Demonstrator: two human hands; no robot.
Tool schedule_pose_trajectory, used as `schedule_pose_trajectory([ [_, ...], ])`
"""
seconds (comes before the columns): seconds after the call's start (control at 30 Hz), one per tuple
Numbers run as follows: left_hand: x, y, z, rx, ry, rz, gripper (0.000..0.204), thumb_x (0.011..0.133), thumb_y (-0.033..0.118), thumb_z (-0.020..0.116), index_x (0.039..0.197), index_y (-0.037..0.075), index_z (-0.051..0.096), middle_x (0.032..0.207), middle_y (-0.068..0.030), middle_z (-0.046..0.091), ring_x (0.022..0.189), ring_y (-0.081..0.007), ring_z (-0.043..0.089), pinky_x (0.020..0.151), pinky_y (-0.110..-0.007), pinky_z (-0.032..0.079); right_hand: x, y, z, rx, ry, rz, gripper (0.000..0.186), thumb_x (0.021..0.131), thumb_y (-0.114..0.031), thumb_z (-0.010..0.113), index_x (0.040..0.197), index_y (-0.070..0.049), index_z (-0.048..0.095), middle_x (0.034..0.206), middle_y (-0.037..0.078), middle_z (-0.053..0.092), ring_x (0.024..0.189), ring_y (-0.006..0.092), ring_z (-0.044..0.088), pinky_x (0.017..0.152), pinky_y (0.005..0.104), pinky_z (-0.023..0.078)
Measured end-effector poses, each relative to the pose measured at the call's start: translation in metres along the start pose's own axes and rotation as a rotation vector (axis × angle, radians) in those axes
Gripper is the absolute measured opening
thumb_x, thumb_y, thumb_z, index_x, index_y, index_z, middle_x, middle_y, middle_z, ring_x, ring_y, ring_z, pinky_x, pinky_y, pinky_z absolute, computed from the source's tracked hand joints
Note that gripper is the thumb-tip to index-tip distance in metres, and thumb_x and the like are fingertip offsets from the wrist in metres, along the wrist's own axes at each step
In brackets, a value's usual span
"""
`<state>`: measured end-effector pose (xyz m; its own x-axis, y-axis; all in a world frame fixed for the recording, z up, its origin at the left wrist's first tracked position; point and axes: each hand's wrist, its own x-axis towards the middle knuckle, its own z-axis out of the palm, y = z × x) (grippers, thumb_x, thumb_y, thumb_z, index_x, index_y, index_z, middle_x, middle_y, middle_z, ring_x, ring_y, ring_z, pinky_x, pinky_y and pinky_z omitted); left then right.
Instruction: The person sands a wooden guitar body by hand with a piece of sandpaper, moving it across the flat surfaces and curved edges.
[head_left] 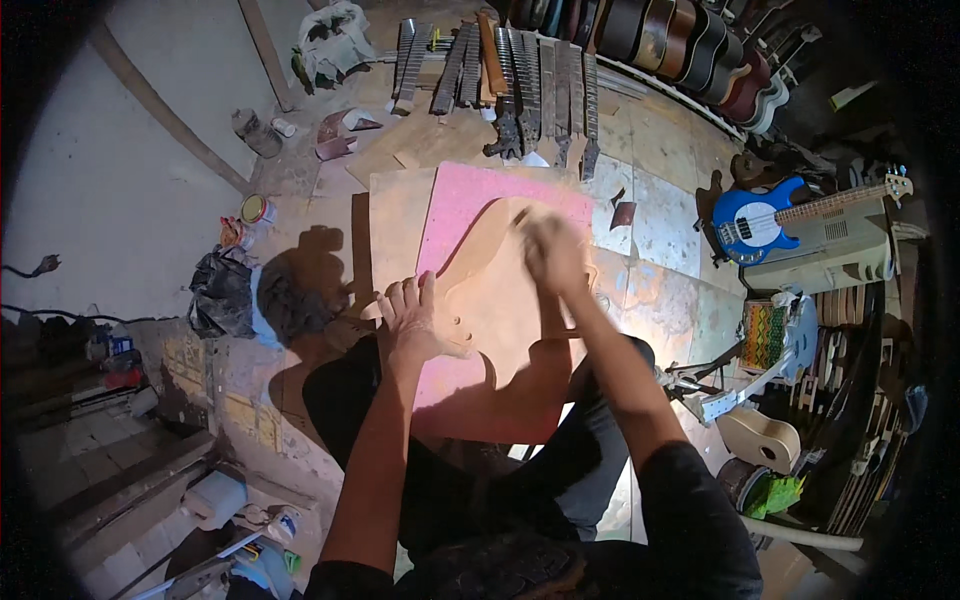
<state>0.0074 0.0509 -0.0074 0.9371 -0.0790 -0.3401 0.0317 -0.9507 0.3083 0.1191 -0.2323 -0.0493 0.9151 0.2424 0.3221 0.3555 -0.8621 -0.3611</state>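
Body [495, 290]: pale wood, lying flat on the pink board [462, 200], in front of the person's legs [345, 400].
Left hand [408, 318]: laid on the body's left part, fingers a little spread, pinching nothing that I can see.
Right hand [556, 256]: over the upper right of the body, badly blurred; I cannot tell whether it is spread, closed or gripping something.
Shaping: the outline looks done to me, with rounded curves and a pair of small holes [457, 320] near the left hand.
Surface: bare on the face I can see; how smooth it is, I couldn't say from here.
Fittings: no neck, strings or hardware on it, so against the finished blue bass [757, 222] off to the right it seems well short of complete.
Necks [526, 85]: in a row beyond the boards, apart from the body; whether one belongs to it, I can't judge.
Covered: the body's underside, the wood beneath the left hand, and part of the right edge behind the right forearm.
Dim: the lower right of the body lies in arm shadow, and the room's rim falls away into black.
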Motion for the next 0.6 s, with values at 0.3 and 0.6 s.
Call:
schedule_pose_trajectory([
  [0.3,-0.012,0.008,0.010,-0.008,0.169,0.122,0.135,0.060,0.066,0.090,0.163,0.000,0.033,0.165,-0.0220,0.036,0.157,-0.0413,0.024,0.129,-0.061,0.012,-0.036,0.042,-0.042,0.654,0.365,0.510,0.055,0.099,-0.017,0.077,0.142,0.009,0.057,0.138,0.019,0.065,0.131,0.0272,0.061,0.112,0.0390,0.048],
  [0.6,0.006,0.087,0.062,0.171,-0.113,1.014,0.098,0.096,0.072,0.057,0.167,0.008,0.035,0.176,-0.0149,0.028,0.164,-0.0306,0.020,0.133,-0.054,0.012,-0.137,0.030,-0.059,0.913,0.514,0.965,0.057,0.102,-0.018,0.072,0.151,0.003,0.052,0.137,0.015,0.064,0.124,0.0221,0.061,0.107,0.0360,0.048],
])
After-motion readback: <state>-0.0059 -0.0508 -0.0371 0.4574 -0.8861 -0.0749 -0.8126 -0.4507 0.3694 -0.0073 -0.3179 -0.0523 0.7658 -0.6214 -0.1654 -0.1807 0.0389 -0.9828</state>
